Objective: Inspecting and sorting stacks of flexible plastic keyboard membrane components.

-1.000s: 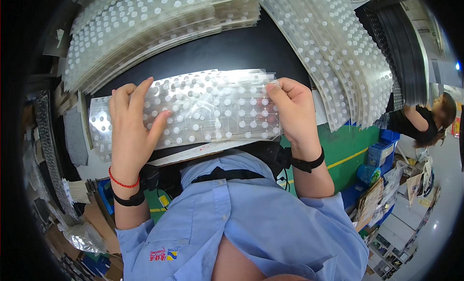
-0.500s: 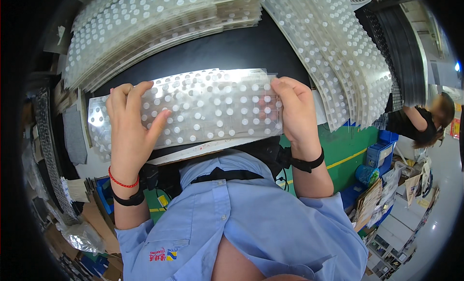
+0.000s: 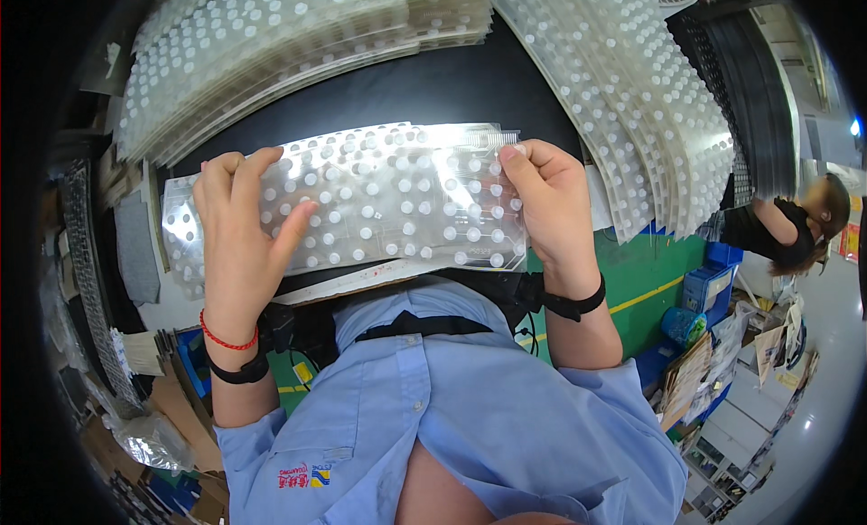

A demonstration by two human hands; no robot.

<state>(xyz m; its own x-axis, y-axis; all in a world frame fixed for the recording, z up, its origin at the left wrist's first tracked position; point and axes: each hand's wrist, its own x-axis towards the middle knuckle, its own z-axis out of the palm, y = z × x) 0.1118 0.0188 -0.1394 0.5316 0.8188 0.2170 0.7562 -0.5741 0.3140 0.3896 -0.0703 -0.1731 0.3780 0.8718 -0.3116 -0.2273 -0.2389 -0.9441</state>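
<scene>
A small layered pile of clear plastic sheets (image 3: 384, 200), covered with white round dots, lies in front of me at the table's near edge. Over its left part rests my left hand (image 3: 237, 213), fingers spread and bent toward the far edge, thumb apart on the top sheet. At the right end, my right hand (image 3: 553, 195) pinches the sheets' edge, thumb on top near the far corner. Some of its fingers are hidden, partly showing reddish through the plastic. Glare covers part of the dotted surface.
Tall stacks of dotted sheets (image 3: 271, 51) stand across the back left, with more fanned stacks (image 3: 623, 109) at the right. Between them shows the black tabletop (image 3: 388, 91). Blue bins (image 3: 709, 285) stand on the floor at right; a person in black (image 3: 790, 227) is beyond.
The sheets under my hands have shifted slightly, with the right end lifting a little. My right thumb has slid slightly left. My left hand stays nearly in place.
</scene>
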